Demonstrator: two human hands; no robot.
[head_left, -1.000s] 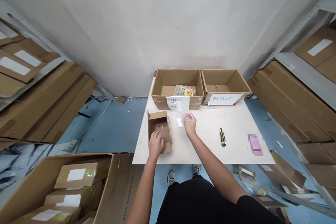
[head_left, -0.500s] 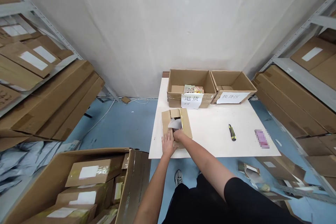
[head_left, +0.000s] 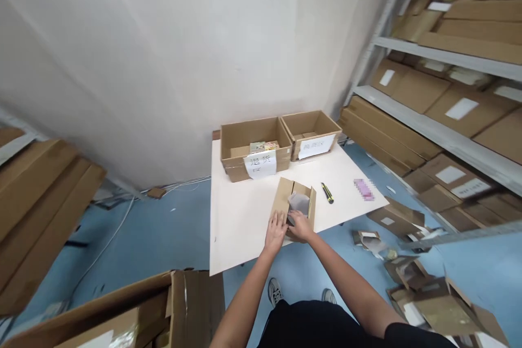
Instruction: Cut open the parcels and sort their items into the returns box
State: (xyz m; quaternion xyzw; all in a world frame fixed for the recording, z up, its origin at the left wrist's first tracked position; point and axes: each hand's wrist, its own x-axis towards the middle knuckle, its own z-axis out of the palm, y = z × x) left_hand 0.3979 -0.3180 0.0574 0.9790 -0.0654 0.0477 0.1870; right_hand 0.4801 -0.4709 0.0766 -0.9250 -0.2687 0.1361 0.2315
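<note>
A small cardboard box [head_left: 281, 199] with raised flaps stands near the front edge of the white table [head_left: 240, 217]. Crumpled greyish wrapping [head_left: 299, 203] shows in its opening. My left hand [head_left: 276, 232] lies on the box's left side, fingers stretched out. At the opening is my right hand [head_left: 300, 227], its fingers curled in beside the wrapping; what they hold is hidden. To the right of the box lies a black and yellow utility knife [head_left: 327, 193].
Behind the small box stand two open cartons with handwritten signs, the left carton [head_left: 234, 166] holding small colourful boxes. A pink blurred item [head_left: 364, 189] lies at the table's right. A large carton [head_left: 196, 304] of parcels stands lower left; opened boxes [head_left: 444, 307] litter the floor right.
The view has swung to the right. The small box has shifted right across the table, closer to the knife, with both hands staying on it. My right hand has drawn back somewhat from inside it.
</note>
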